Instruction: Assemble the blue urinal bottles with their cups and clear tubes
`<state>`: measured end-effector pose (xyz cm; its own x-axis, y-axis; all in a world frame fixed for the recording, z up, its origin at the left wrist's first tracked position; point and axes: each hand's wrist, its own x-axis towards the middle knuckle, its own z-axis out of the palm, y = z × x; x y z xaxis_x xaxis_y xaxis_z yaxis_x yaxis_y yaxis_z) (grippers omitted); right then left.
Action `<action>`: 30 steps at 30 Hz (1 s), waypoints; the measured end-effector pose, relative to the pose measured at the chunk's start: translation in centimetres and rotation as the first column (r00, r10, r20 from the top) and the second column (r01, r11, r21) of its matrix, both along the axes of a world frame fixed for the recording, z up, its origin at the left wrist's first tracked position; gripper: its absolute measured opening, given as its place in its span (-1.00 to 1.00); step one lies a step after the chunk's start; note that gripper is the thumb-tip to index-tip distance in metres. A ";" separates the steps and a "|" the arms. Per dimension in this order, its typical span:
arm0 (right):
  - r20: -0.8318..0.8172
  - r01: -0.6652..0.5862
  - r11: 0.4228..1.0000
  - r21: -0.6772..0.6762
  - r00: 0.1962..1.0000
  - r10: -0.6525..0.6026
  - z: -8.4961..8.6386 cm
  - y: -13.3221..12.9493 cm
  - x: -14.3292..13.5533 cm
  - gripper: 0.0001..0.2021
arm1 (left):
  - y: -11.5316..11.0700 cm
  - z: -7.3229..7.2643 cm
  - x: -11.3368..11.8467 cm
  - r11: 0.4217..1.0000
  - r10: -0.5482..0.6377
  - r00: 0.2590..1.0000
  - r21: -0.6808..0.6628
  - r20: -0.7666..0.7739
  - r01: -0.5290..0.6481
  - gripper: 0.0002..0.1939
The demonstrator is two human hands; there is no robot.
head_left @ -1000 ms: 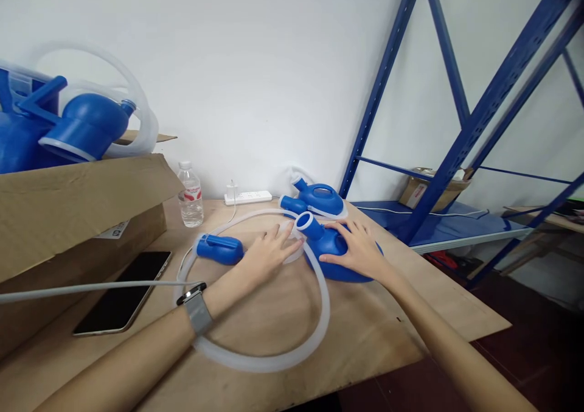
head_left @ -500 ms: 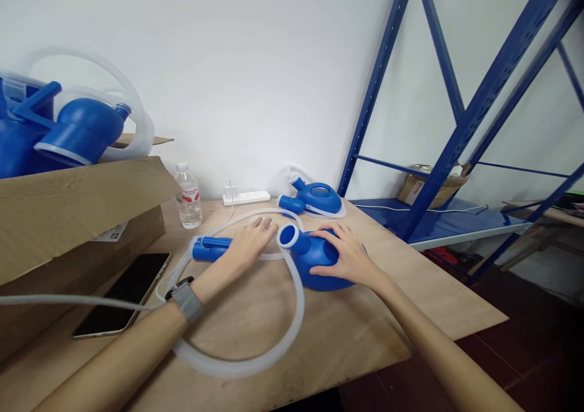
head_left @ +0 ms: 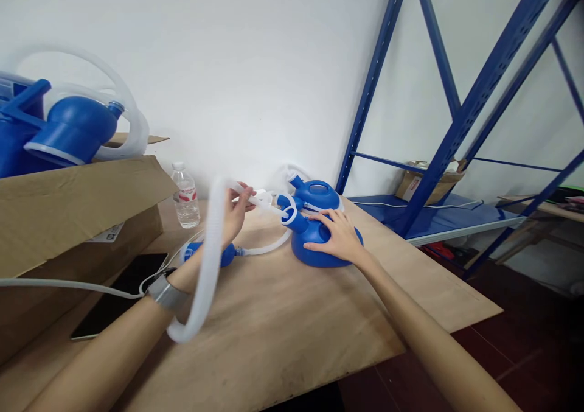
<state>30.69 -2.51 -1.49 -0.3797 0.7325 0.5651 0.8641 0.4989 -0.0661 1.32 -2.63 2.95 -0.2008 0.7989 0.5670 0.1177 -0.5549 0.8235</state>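
Observation:
A white hose [head_left: 210,260] arches up over my left forearm, and my left hand [head_left: 237,211] is closed round it. From there the hose runs right to the white-rimmed mouth of a blue bottle [head_left: 314,252]; whether its end is inside I cannot tell. My right hand [head_left: 340,235] grips that bottle by its top and handle, with the bottle's mouth tilted to the left. Partly behind my left forearm lies a blue cylindrical piece [head_left: 227,255], joined to hose that runs right along the table.
Another blue bottle [head_left: 319,195] sits behind by the wall. At the left are a cardboard box [head_left: 82,217] piled with blue parts, a water bottle [head_left: 186,198] and a black phone [head_left: 114,296]. A blue metal rack [head_left: 438,223] stands to the right.
My left hand has risen from the table and now holds the hose, which has been lifted off the tabletop. The bottle under my right hand has shifted slightly up in view.

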 end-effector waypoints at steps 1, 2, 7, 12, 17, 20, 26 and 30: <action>-0.003 -0.013 1.000 0.003 1.000 0.013 0.0 0.0 -0.2 -0.30 | -0.1 -0.3 0.3 0.999 -0.034 0.999 -0.018 -0.026 0.034 -0.56; -0.005 -0.028 1.000 0.005 1.000 0.028 0.0 -0.1 -0.5 -0.30 | -0.2 -0.5 0.6 0.996 -0.078 0.996 -0.039 -0.054 0.076 -0.56; -0.023 -0.082 0.997 0.006 0.996 0.082 -0.2 -0.1 -1.6 -0.30 | -1.1 -0.9 1.4 0.976 -0.219 0.935 -0.051 -0.279 0.213 -0.64; -0.033 -0.100 0.995 0.009 0.994 0.100 -0.2 -0.3 -1.9 -0.30 | -1.1 -0.7 0.7 0.959 -0.283 0.854 -0.118 -0.437 0.258 -0.67; -0.045 -0.110 0.994 -0.003 0.993 0.110 -0.1 -0.4 -2.1 -0.31 | -0.9 -0.6 0.7 0.913 -0.405 0.811 -0.140 -0.423 0.383 -0.53; -0.052 -0.123 0.992 0.005 0.991 0.123 -0.1 -0.4 -2.2 -0.33 | -1.2 -0.3 1.3 0.943 -0.316 0.795 -0.074 -0.518 0.326 -0.51; -0.048 -0.125 0.992 0.006 0.991 0.125 -0.2 -0.5 -2.4 -0.33 | -1.0 -0.3 1.4 0.971 -0.239 0.786 -0.132 -0.570 0.199 -0.37; -0.044 -0.119 0.993 0.001 0.992 0.119 -0.1 -0.7 -2.5 -0.34 | -0.2 -1.3 0.7 0.955 -0.295 0.798 -0.135 -0.525 0.264 -0.40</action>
